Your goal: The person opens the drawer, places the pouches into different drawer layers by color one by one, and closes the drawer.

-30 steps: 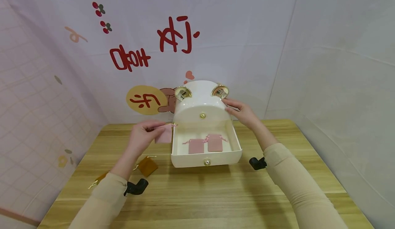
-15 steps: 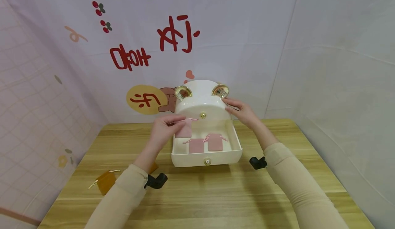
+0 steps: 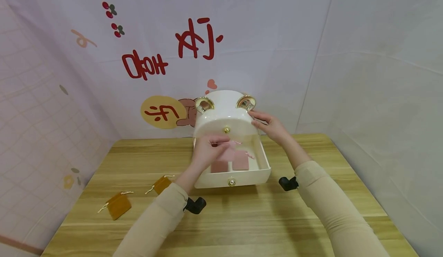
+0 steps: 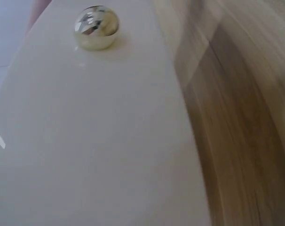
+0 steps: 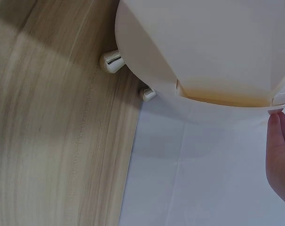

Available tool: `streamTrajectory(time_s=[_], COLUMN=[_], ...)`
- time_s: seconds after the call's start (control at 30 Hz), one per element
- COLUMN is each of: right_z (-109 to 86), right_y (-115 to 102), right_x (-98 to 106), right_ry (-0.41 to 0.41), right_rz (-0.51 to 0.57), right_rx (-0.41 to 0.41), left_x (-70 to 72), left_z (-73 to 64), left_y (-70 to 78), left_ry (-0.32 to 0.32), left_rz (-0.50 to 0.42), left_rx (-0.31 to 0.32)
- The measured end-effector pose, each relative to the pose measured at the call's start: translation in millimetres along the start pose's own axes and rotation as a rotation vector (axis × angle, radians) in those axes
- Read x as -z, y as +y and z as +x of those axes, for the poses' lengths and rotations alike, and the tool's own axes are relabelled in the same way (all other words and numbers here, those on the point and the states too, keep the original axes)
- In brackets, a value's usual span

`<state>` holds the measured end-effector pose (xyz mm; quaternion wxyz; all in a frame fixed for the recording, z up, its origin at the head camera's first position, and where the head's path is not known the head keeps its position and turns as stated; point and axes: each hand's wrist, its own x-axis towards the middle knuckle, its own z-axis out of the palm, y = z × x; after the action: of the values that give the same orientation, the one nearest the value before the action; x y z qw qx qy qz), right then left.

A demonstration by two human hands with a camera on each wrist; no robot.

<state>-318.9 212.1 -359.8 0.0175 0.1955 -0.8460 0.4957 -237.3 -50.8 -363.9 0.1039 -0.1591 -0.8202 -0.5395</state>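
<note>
Above the pulled-out drawer (image 3: 212,180) of a white box (image 3: 225,112), my left hand (image 3: 207,151) pinches a pink drawstring pouch (image 3: 227,154) near its top. Beneath it in the drawer lie two more pink pouches, one at the left (image 3: 219,167) partly covered, one at the right (image 3: 240,161). My right hand (image 3: 273,129) touches the box's upper right side with extended fingers; in the right wrist view, its fingertips (image 5: 275,117) meet the box's edge. The left wrist view holds only the drawer front (image 4: 100,127) and its gold knob (image 4: 96,28), not the hand.
Two mustard drawstring pouches lie on the wooden table (image 3: 235,226), one further left (image 3: 119,206), one (image 3: 162,184) beside my left sleeve. Round gold-rimmed ears (image 3: 246,103) top the box. Shiny metal feet (image 5: 112,61) lift it. A printed cloth (image 3: 277,57) hangs behind.
My left hand has carried the pink pouch rightward from outside the drawer's left wall to above the pouches inside it. The right hand has stayed at the box's side.
</note>
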Motion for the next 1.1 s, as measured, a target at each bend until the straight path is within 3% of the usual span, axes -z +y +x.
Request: streamTrajectory(time_s=[0.2,0.47,1.1], right_z=[-10.0,-14.5,-12.9], right_y=[-26.7,-35.5,-34.5], right_x=[0.2,1.3,0.9], right_ry=[-0.016,-0.019,-0.013], right_rz=[0.01,0.015,0.019], right_rx=[-0.008,-0.006,0.001], left_x=[-9.2,-7.6,11.7], left_z=[-0.7,-4.6,-27.3], left_y=[-4.4,-3.0,24.3], left_ry=[0.02,0.002,-0.252], left_rz=[-0.018,-0.066,-0.189], left_rx=[-0.048,-0.013,0.054])
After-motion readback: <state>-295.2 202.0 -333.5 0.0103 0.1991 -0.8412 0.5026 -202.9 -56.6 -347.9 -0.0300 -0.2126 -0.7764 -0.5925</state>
